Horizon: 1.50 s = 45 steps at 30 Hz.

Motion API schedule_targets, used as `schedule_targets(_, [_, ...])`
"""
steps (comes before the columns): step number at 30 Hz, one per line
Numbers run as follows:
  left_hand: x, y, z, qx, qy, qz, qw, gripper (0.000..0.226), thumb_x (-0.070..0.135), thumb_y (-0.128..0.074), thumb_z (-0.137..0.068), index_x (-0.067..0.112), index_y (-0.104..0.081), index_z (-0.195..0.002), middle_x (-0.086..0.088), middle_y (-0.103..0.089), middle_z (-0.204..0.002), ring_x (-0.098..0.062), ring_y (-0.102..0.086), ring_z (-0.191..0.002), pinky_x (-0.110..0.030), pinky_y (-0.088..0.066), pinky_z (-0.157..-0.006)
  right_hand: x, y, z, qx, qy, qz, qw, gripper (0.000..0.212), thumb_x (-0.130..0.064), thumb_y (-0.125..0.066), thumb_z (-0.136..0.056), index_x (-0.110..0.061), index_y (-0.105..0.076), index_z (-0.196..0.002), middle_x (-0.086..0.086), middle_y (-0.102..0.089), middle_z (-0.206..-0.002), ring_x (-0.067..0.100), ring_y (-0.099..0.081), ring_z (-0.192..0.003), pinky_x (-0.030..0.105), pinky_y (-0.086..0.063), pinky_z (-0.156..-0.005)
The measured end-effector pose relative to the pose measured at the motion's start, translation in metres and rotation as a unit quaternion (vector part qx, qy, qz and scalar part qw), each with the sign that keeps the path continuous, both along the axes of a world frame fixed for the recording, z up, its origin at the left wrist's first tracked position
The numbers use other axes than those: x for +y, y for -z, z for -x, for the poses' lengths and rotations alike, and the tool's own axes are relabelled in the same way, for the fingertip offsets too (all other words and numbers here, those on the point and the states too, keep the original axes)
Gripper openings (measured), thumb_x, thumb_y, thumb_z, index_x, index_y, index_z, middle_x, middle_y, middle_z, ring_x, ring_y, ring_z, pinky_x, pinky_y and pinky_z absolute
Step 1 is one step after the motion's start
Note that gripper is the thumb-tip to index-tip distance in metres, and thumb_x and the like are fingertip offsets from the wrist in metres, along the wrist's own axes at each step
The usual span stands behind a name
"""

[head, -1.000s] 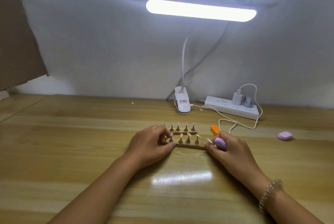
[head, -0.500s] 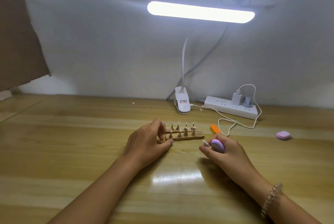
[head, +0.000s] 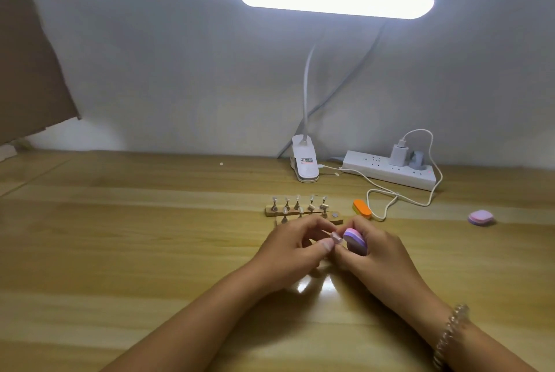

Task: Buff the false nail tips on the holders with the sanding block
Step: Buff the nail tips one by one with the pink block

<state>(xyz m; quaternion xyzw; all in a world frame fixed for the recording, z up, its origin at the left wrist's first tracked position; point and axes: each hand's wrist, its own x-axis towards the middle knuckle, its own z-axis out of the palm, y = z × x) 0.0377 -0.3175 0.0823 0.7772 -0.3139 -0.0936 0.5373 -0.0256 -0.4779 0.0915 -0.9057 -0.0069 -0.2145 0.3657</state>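
The lone holder w/ its clear nail tip is off the wood base and sits just in front of it, toward me, pinched btwn the thumb and fingertips of the left hand. Right beside it, touching or nearly so, is the purple-pink sanding block, w/ the right hand curled round it. A sec ago the left hand was steadying the base while the right lifted this holder off. Now the left has let go of the base and come in to take the holder. I read that as set-up done, w/ buffing strokes about to start on this tip. The other holders stand in the base, one front slot bare. Right of the base: orange block close by, pink block well off. Behind the base: lamp clip and power strip.
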Motion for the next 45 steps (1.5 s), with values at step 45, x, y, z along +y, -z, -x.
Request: schedule_targets(45, [0.001, -0.002, -0.010, 0.051, -0.010, 0.022, 0.998, 0.010, 0.019, -0.053, -0.103, 0.020, -0.058, -0.094, 0.017, -0.072, -0.082, -0.006, -0.056, -0.057, -0.025, -0.046, -0.047, -0.005, 0.004, -0.003, -0.030, -0.022, -0.028, 0.999, 0.036, -0.042, -0.048, -0.095, -0.032, -0.062, -0.127, -0.001, -0.064, -0.103, -0.007, -0.048, -0.100, 0.025, -0.043, -0.092])
